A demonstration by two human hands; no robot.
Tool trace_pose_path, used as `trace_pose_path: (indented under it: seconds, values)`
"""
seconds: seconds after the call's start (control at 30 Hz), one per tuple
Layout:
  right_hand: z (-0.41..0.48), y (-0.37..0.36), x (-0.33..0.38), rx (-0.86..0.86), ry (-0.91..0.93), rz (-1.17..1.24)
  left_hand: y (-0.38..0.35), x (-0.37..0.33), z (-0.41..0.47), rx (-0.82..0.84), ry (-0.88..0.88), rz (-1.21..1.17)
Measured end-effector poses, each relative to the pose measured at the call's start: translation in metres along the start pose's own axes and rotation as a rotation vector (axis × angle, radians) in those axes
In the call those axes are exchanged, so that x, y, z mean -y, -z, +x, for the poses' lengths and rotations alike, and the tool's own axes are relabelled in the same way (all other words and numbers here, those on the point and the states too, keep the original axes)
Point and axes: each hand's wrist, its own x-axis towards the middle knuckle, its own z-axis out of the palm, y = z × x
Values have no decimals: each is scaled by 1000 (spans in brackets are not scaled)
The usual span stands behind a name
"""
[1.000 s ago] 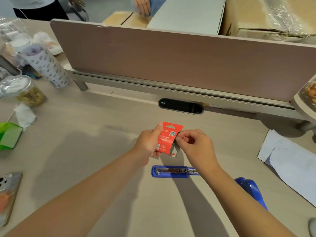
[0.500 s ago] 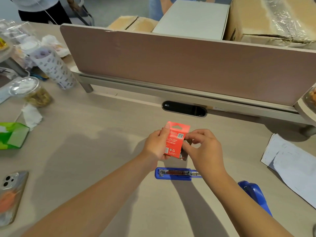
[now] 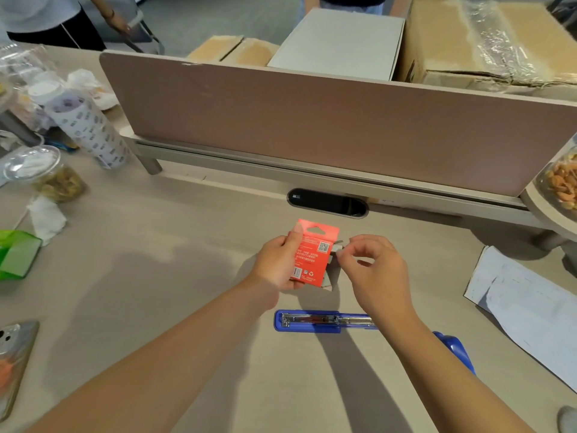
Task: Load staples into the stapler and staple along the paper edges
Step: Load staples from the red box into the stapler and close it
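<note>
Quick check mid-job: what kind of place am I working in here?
Most likely an office workstation: a divider panel stands along the back of the desk, a cable slot is cut into it, and papers lie at the right.

The staple box (image 3: 315, 254) I am gripping is showing bright red with white print and a small black-and-white code square, and its opened flap is showing plain grey. Toward the near edge of the pale wood-grain table (image 3: 156, 245), the stapler (image 3: 307, 320) is lying blue with a silver rail. The papers (image 3: 530, 304) at the right edge are showing white, the carton (image 3: 17, 254) at the left edge green, and the cup (image 3: 84, 126) toward the far left corner white with a repeating grey-purple print.
</note>
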Motion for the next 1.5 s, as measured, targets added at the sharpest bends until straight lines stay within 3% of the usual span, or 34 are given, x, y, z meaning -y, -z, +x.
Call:
trace_pose_path:
  seconds: [0.5, 0.83, 1.0, 1.13, 1.23, 1.4, 1.5]
  values:
    - [11, 9, -28, -61, -426, 602, 10, 25, 27, 10, 94, -45]
    - [5, 1, -67, 23, -554, 543, 15, 69, 78, 48, 89, 73]
    - [1, -2, -75, 79, -576, 529, 13, 75, 86, -54, -45, 224]
    - [1, -5, -77, 163, -595, 516, 13, 76, 92, -138, -173, 484]
    - [1, -8, -76, 177, -564, 491, 18, 76, 96, -213, -205, 755]
    - [-8, -10, -76, 279, -401, 244, 39, 84, 70, -199, -479, 697]
    - [-15, -11, -81, 297, -242, 32, 48, 99, 42, -140, -505, 697]
